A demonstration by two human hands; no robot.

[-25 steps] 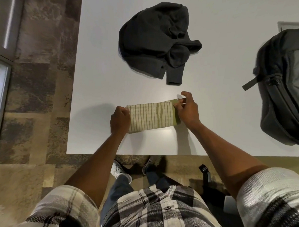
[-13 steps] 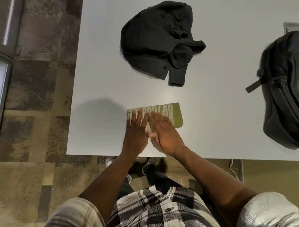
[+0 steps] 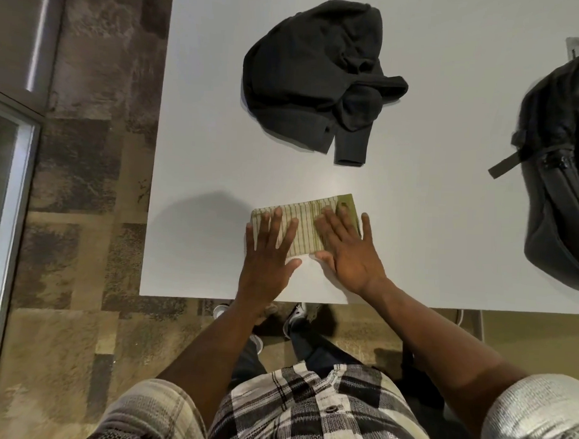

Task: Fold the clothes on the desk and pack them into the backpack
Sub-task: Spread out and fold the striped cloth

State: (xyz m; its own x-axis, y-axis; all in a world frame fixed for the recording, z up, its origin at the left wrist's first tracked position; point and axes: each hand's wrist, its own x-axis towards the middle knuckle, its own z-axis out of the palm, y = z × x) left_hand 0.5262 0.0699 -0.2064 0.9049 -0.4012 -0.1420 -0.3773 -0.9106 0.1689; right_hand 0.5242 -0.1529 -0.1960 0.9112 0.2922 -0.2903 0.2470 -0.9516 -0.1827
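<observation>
Near the front edge of the white tabletop (image 3: 201,149), the folded green striped cloth (image 3: 306,225) lies flat, and everything else can be placed from it. Both hands press down on it with straight, spread fingers: the left hand (image 3: 268,251) covers the cloth's left end, its palm on the bare tabletop just in front of the cloth, and the right hand (image 3: 348,246) covers the right end, its little finger reaching past the cloth's right edge. Neither hand grips anything. Beyond the cloth, well apart from it, a dark grey sweatshirt (image 3: 314,74) lies crumpled and unfolded, one cuff pointing back toward the cloth. Far to the right of the cloth, the black backpack (image 3: 562,171) lies on the tabletop, partly cut off by the frame.
</observation>
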